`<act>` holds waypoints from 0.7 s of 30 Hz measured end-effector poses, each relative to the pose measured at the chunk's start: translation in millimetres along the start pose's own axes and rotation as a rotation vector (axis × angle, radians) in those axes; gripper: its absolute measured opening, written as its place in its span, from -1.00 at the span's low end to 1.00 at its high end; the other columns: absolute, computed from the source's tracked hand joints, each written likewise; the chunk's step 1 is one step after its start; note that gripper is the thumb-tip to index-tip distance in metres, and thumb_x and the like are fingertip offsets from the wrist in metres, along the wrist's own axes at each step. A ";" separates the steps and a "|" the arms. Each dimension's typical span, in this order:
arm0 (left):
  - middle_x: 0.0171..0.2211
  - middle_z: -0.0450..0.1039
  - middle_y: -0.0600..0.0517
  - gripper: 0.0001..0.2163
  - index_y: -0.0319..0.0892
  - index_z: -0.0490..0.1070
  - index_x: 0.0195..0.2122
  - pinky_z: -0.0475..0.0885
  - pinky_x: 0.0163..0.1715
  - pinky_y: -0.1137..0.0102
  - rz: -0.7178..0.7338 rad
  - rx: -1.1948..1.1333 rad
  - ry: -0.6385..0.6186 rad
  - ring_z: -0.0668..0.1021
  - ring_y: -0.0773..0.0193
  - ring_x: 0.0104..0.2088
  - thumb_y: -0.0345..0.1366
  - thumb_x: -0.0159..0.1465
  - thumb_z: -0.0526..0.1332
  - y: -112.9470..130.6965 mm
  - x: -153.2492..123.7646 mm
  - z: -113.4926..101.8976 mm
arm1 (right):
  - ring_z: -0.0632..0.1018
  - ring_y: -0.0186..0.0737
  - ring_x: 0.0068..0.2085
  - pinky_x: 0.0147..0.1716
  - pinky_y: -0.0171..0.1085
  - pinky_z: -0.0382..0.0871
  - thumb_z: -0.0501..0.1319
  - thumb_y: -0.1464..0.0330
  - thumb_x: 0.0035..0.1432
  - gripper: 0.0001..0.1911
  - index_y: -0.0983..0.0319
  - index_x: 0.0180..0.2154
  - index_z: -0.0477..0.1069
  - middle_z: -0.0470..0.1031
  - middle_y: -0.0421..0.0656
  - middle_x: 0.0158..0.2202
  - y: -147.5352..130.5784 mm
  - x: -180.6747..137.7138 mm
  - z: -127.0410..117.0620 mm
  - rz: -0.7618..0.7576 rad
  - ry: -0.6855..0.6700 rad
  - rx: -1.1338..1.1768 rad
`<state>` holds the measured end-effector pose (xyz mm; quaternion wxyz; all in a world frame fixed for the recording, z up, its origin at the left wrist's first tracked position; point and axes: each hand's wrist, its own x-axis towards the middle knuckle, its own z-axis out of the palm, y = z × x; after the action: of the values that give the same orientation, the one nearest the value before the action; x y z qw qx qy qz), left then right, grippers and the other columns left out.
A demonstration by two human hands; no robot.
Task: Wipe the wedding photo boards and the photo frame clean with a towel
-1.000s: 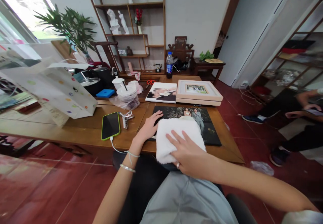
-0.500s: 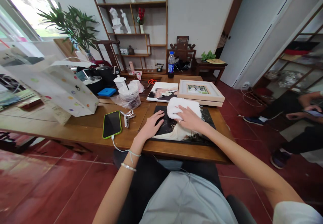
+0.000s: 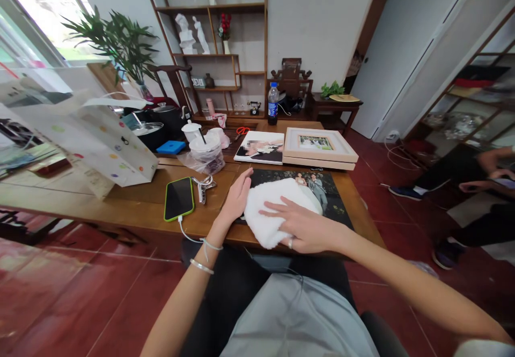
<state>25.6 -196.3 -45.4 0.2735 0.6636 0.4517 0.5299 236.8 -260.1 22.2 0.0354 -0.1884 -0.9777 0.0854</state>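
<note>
A dark wedding photo print (image 3: 328, 199) lies flat at the near edge of the wooden table (image 3: 132, 207). A white towel (image 3: 269, 207) covers its near left part. My right hand (image 3: 306, 228) presses flat on the towel, fingers spread, a ring on one finger. My left hand (image 3: 237, 199) rests open on the print's left edge, fingers stretched out beside the towel. Bracelets circle my left wrist.
A phone in a green case (image 3: 177, 198) on a cable and a metal clip (image 3: 203, 186) lie left of the print. Behind it are a framed photo (image 3: 317, 145), a canvas print (image 3: 259, 147), cups, a dotted paper bag (image 3: 96, 142). Another person sits at the right (image 3: 478, 175).
My right hand slid the towel from the near edge up to the far end of the print, then back toward me. My left hand stayed on the print's left edge.
</note>
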 end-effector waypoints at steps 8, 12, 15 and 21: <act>-0.03 0.38 -0.16 -0.66 -0.14 0.26 -0.03 0.44 -0.35 0.35 -0.725 -0.597 0.095 0.57 0.20 -0.25 -0.30 0.15 0.19 5.1 17.6 -29.9 | 0.04 -0.14 0.25 0.22 0.01 -0.15 0.02 0.45 0.13 -0.77 0.25 -0.33 0.46 0.13 -0.11 0.22 32.4 -67.4 3.4 0.284 0.157 0.103; -0.32 0.50 -0.12 -0.84 -0.25 0.37 -0.23 0.45 -0.37 0.36 -0.846 -0.781 -0.047 0.56 0.25 -0.41 -0.41 0.15 0.16 11.4 22.3 -33.7 | 0.11 -0.10 0.23 0.20 0.06 -0.12 0.05 0.41 0.14 -0.79 0.25 -0.43 0.45 0.11 -0.02 0.22 44.3 -78.7 17.6 0.402 0.346 -0.014; -0.40 0.52 -0.06 -0.89 -0.25 0.41 -0.32 0.45 -0.40 0.39 -0.829 -0.837 -0.119 0.55 0.27 -0.44 -0.39 0.18 0.12 20.7 22.0 -32.2 | 0.09 -0.04 0.23 0.19 0.09 -0.13 0.14 0.24 0.12 -0.77 0.26 -0.39 0.46 0.09 0.03 0.22 33.7 -67.3 19.9 0.415 0.408 -0.095; -0.35 0.51 -0.09 -0.77 -0.29 0.40 -0.27 0.44 -0.45 0.46 -0.786 -0.867 0.006 0.52 0.34 -0.48 -0.29 0.26 0.00 49.0 9.3 -35.7 | -0.06 0.12 0.26 0.17 0.18 -0.23 0.26 0.12 -0.03 -0.70 0.23 -0.36 0.49 -0.06 -0.04 0.27 -11.2 -10.3 20.3 0.354 0.394 -0.205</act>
<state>7.1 -213.8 10.4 0.6949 0.2720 0.4067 0.5269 240.3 -277.3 3.9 0.1902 -0.3720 -0.9073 -0.0474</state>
